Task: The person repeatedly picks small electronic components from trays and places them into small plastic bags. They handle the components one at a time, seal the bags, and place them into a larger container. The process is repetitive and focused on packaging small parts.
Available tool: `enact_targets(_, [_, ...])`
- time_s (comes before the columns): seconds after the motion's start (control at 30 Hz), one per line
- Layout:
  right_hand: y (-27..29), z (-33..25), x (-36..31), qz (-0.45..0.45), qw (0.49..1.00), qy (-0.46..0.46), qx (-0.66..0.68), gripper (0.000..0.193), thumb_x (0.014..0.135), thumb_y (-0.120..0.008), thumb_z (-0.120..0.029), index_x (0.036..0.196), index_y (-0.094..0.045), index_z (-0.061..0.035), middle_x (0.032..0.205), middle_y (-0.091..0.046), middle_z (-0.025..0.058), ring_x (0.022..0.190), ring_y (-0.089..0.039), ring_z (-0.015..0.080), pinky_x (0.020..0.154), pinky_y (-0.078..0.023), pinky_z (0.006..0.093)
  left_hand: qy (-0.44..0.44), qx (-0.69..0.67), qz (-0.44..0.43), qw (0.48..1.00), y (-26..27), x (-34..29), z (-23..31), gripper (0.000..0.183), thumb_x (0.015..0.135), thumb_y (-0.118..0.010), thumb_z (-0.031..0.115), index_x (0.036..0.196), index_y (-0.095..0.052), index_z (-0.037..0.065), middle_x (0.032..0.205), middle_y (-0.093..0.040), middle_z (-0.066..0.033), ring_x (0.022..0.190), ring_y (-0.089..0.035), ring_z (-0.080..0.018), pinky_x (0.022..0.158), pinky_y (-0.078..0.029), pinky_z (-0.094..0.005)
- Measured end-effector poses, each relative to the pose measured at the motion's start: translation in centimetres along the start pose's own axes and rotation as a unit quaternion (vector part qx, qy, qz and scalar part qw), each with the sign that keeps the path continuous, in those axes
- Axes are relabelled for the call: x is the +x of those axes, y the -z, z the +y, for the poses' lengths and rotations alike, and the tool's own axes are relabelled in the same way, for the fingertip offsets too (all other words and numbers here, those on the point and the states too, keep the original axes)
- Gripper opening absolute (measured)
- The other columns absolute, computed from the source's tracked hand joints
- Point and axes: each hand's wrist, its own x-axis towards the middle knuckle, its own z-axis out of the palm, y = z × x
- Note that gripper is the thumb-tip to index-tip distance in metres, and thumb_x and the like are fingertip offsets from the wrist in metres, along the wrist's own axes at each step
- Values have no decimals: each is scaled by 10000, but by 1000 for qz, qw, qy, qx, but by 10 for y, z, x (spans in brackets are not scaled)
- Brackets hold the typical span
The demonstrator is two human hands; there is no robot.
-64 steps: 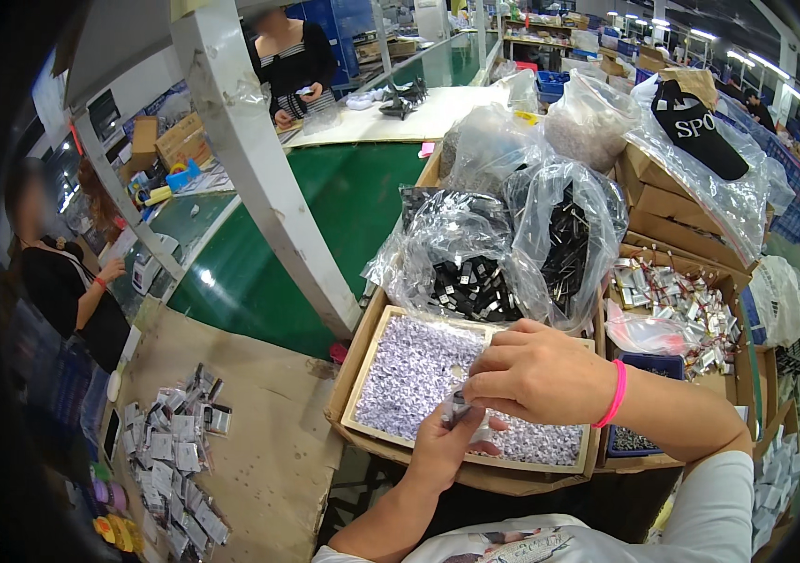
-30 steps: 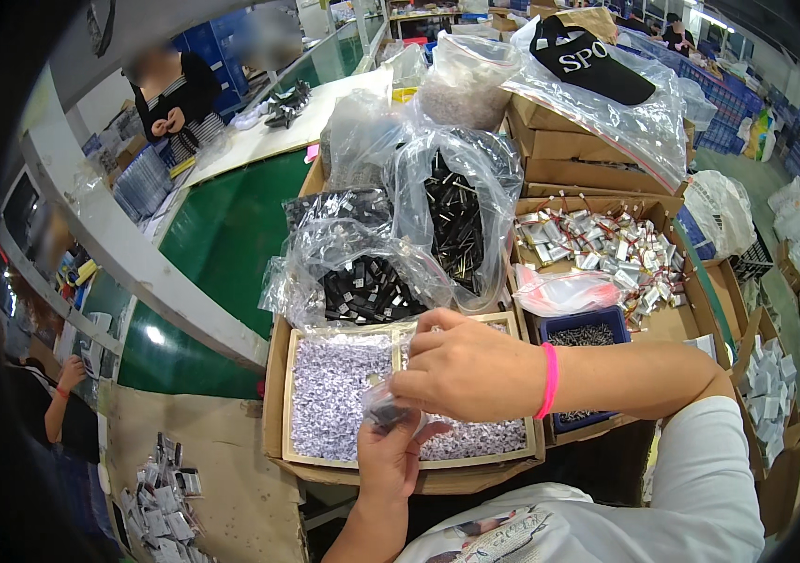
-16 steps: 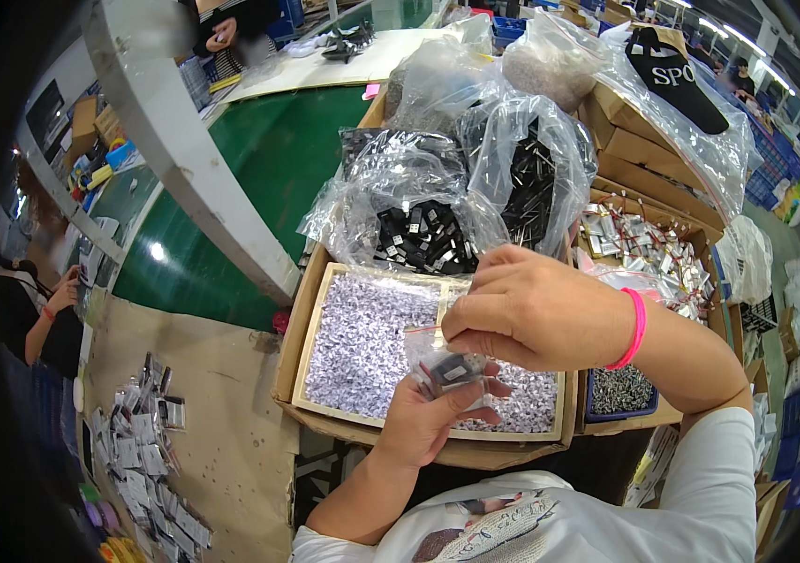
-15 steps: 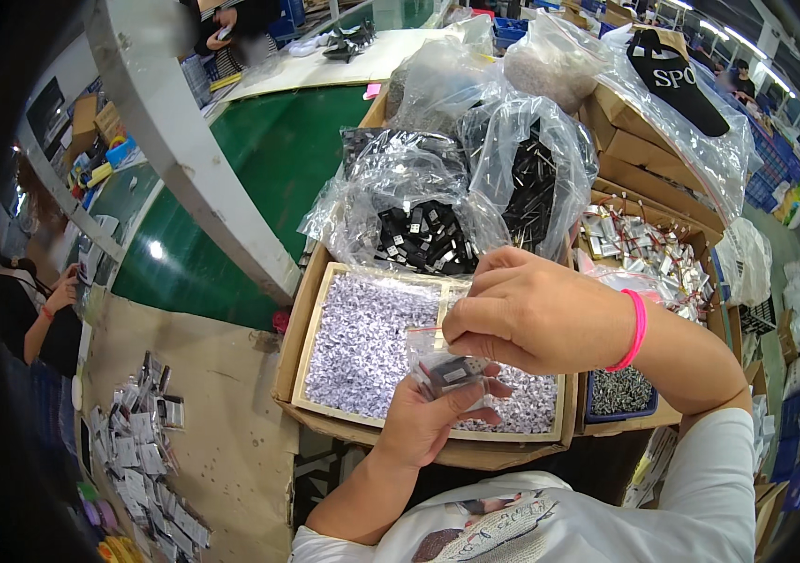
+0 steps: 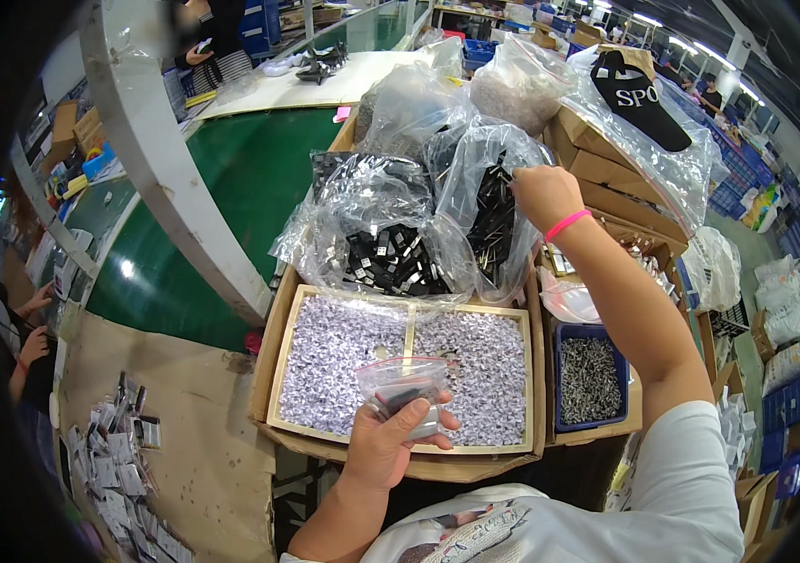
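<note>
My left hand (image 5: 388,441) grips a small clear zip bag (image 5: 404,377) with a red seal line; dark and silvery parts show inside it. Beneath the bag lies a wooden divided tray (image 5: 280,399) filled with tiny white-and-dark pieces. My right hand (image 5: 546,199), with a pink band at the wrist, reaches to the right edge of a clear plastic bag (image 5: 461,202) of thin black and metal rods (image 5: 491,230). Its fingertips are bent at the rods; whether they pinch one is too small to see. Left of that, an open bag holds black USB plugs (image 5: 395,258).
A blue bin (image 5: 590,424) of small metal screws stands right of the tray. Filled packets (image 5: 119,460) lie heaped on the cardboard at left. A grey metal post (image 5: 170,188) rises beside the green belt (image 5: 241,169). A black cap (image 5: 639,98) rests on plastic at back right.
My right hand has left the zip bag and moved up and right to the bag of rods. My left hand still holds the zip bag, slightly lower and farther left in view.
</note>
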Motion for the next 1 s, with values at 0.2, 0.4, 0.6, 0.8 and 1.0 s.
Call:
enact_targets(0.2, [-7, -14, 2, 83, 996, 33, -20, 166, 784, -558, -139, 705, -695, -87, 767, -677, 83, 689, -680, 270, 577, -534, 373, 19, -12, -18, 1000, -3, -3, 1, 312, 879, -605, 69, 1167, -544, -35, 1045, -634, -159, 823, -664, -258, 586, -588, -327])
enact_targets(0.4, [57, -35, -56, 107, 861, 57, 493, 134, 849, -649, -133, 947, -661, -43, 812, -670, 72, 692, -651, 137, 578, -488, 275, 44, 65, -10, 997, -4, -1, 1, 359, 890, -583, 73, 1222, -487, -26, 1091, -609, -186, 890, -652, -297, 614, -576, -357])
enact_targets(0.6, [101, -60, -113, -112, 620, 54, 775, 165, 877, -626, -48, 1024, -620, 27, 864, -660, 36, 822, -619, 73, 735, -504, 208, 83, 65, -45, 993, -15, -1, -5, 328, 904, -582, 90, 1206, -519, -22, 1126, -612, -150, 919, -646, -235, 644, -570, -306])
enact_targets(0.8, [107, -51, -126, -157, 545, 35, 823, 178, 883, -625, -69, 1033, -620, 27, 916, -667, 60, 829, -627, 88, 737, -516, 225, 94, 93, -54, 990, -26, -8, -9, 332, 907, -574, 85, 1210, -509, -33, 1121, -614, -135, 891, -641, -205, 658, -573, -294])
enact_targets(1.0, [96, -49, -141, -199, 514, 28, 834, 202, 888, -619, -71, 1067, -570, 9, 923, -672, 85, 833, -639, 112, 754, -523, 252, 81, 115, -102, 985, -34, -12, -15, 449, 966, -464, 314, 1262, -453, -22, 1148, -589, -143, 905, -621, -195, 691, -567, -319])
